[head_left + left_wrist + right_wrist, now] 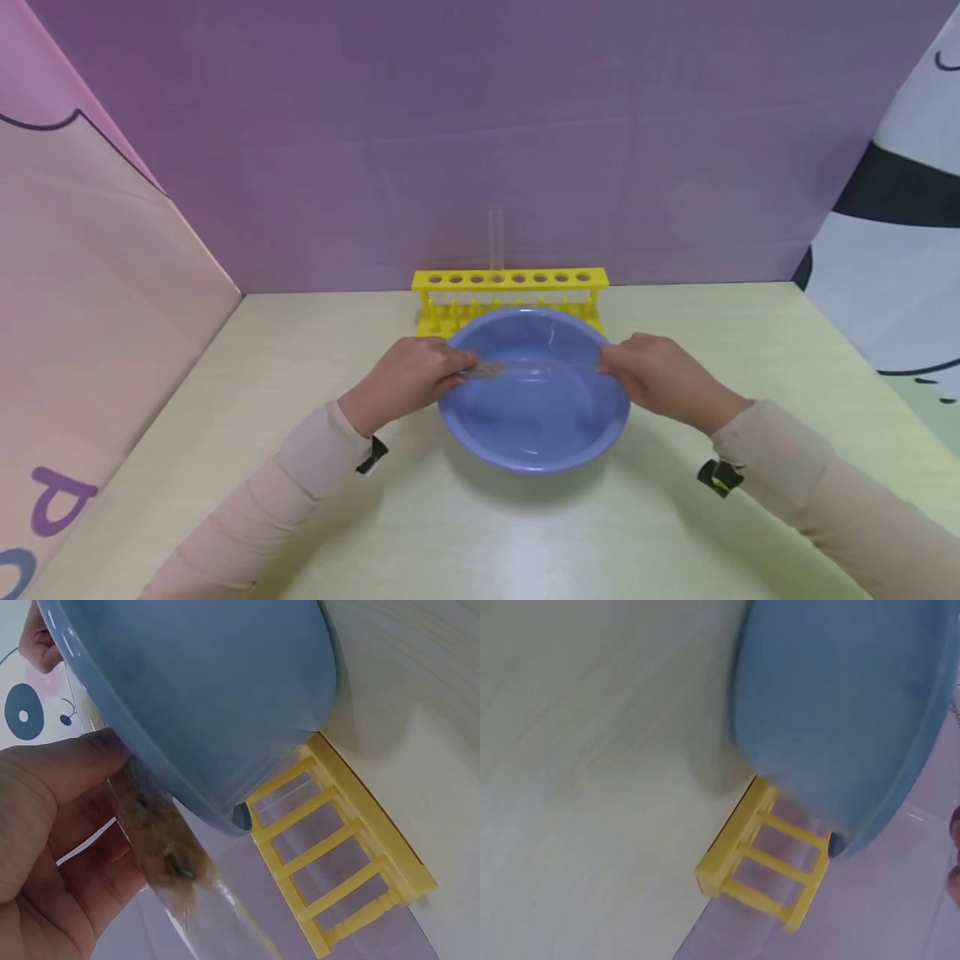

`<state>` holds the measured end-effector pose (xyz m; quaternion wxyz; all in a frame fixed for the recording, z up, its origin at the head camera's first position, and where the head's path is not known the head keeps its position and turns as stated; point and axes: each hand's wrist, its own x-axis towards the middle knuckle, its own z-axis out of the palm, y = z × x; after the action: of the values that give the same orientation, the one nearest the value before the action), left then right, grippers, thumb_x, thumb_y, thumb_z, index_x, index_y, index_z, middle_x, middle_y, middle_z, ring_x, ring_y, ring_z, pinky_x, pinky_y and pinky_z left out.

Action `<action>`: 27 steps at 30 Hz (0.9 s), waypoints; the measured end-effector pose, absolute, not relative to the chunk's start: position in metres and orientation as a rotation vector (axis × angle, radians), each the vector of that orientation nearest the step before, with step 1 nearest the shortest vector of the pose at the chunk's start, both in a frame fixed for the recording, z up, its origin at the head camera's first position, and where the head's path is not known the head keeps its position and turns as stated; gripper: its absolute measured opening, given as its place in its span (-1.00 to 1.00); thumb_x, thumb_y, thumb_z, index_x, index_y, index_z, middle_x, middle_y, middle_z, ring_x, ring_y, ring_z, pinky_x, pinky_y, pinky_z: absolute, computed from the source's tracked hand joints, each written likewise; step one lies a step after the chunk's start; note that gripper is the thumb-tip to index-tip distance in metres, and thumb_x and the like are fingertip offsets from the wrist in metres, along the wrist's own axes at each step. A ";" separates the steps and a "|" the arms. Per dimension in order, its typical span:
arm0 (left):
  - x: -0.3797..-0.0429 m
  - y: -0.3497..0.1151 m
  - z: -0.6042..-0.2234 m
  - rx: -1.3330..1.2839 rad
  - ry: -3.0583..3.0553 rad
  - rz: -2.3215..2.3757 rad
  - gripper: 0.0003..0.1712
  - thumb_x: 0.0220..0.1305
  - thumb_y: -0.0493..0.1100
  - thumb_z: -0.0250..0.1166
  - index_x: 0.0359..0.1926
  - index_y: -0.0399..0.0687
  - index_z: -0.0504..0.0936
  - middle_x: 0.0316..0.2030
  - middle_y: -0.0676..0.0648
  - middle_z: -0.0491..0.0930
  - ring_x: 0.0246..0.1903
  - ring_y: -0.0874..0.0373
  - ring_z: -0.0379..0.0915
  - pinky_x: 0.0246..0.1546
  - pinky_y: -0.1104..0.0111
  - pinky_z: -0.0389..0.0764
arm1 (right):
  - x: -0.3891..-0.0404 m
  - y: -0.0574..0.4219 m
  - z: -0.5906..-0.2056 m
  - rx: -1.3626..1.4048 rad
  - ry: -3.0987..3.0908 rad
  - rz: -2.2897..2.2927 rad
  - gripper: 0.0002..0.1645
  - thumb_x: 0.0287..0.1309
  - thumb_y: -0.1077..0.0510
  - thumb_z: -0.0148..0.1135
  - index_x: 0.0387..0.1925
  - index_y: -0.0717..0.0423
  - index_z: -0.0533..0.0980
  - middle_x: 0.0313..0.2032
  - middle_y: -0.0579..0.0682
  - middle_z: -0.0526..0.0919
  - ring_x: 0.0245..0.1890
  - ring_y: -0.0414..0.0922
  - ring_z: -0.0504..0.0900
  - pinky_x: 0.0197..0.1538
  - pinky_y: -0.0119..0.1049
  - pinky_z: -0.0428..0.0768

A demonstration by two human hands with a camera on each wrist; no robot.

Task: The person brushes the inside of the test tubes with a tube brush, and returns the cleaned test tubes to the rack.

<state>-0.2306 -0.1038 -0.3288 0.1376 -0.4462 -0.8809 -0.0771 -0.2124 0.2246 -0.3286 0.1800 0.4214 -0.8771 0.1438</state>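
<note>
My left hand grips a clear test tube held level above a blue basin, with thumb and fingers around it. Inside the tube sits a test tube brush with brown bristles. From the tube's right end a thin, faint handle runs to my right hand, whose fingers pinch it. In the right wrist view only fingertips show at the right edge. The basin stands on the table between both hands, just below the tube.
Behind the basin stands a yellow test tube rack, its lower front partly hidden. One clear test tube rises above its top bar. A purple backdrop closes off the table's far edge, and printed panels flank both sides.
</note>
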 end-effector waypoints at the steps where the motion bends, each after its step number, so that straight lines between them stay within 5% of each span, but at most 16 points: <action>1: -0.231 -0.104 -0.329 -1.291 -2.554 -0.222 -0.69 0.09 -0.20 0.40 -0.09 -0.09 0.69 -0.29 0.01 0.70 -0.40 0.18 0.58 -0.41 0.38 0.57 | -0.213 0.226 -0.329 1.212 -2.434 0.374 -0.71 -0.14 0.42 0.37 -0.41 0.07 0.48 -0.52 -0.06 0.65 -0.55 -0.23 0.45 -0.50 -0.40 0.49; 7: -0.231 -0.106 -0.328 -1.300 -2.566 -0.223 -0.68 0.09 -0.20 0.40 -0.07 -0.10 0.68 -0.29 0.00 0.70 -0.41 0.17 0.57 -0.41 0.39 0.57 | -0.216 0.234 -0.334 1.313 -2.160 0.213 -0.86 0.03 0.40 0.06 -0.43 0.14 0.47 -0.60 -0.05 0.58 -0.59 -0.15 0.44 -0.52 -0.31 0.47; 10: -0.231 -0.106 -0.328 -1.306 -2.563 -0.222 -0.68 0.09 -0.20 0.40 -0.08 -0.11 0.68 -0.30 0.00 0.70 -0.42 0.17 0.57 -0.41 0.38 0.57 | -0.216 0.237 -0.335 1.352 -2.085 0.177 -0.78 -0.02 0.43 -0.09 -0.44 0.18 0.48 -0.61 -0.05 0.56 -0.60 -0.14 0.44 -0.51 -0.28 0.48; 17: -0.231 -0.107 -0.328 -1.306 -2.579 -0.216 -0.66 0.10 -0.20 0.39 -0.06 -0.13 0.67 -0.28 -0.02 0.70 -0.40 0.16 0.59 -0.39 0.37 0.58 | -0.216 0.245 -0.337 1.343 -2.050 0.189 -0.47 0.39 0.18 -0.41 -0.42 0.17 0.53 -0.57 -0.07 0.60 -0.58 -0.15 0.48 -0.50 -0.28 0.50; 27: -0.232 -0.111 -0.330 -1.296 -2.574 -0.206 -0.66 0.09 -0.19 0.40 -0.06 -0.11 0.68 -0.33 -0.01 0.69 -0.44 0.16 0.57 -0.42 0.36 0.58 | -0.215 0.255 -0.335 1.300 -2.129 0.317 -0.48 0.44 -0.07 -0.28 -0.44 0.07 0.51 -0.57 -0.15 0.57 -0.58 -0.22 0.43 -0.51 -0.43 0.46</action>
<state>-0.2318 -0.1105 -0.3298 0.1260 -0.4450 -0.8838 -0.0706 -0.2149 0.2549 -0.3349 0.3083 0.4918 -0.8055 0.1198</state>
